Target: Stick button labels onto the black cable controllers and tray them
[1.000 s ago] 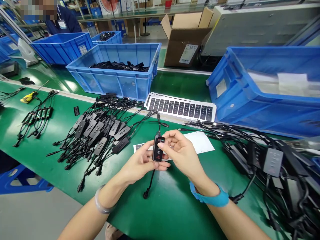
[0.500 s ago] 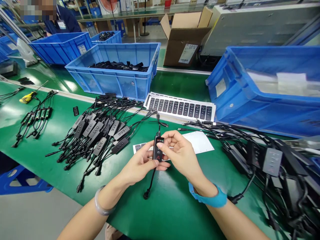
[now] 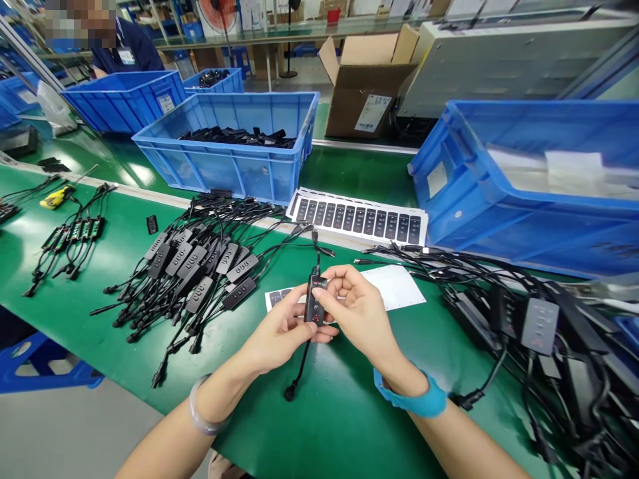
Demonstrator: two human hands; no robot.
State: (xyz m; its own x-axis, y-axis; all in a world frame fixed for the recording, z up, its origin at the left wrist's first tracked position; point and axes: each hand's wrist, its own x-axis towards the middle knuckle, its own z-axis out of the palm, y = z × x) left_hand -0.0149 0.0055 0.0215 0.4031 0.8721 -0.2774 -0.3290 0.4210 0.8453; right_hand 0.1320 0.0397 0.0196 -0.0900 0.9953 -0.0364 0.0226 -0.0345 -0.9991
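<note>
Green bench (image 3: 309, 432) — black controller (image 3: 312, 311) held between left hand (image 3: 277, 338), right hand (image 3: 360, 318).

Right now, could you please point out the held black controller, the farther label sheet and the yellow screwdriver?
Held black controller (image 3: 313, 309): head view, front face.
Farther label sheet (image 3: 359, 219): head view, a middle label.
Yellow screwdriver (image 3: 57, 197): head view, handle.

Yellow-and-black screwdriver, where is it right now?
In the head view, the yellow-and-black screwdriver lies toward the left edge of the green tabletop, just behind the small green circuit boards with black cables.
</note>
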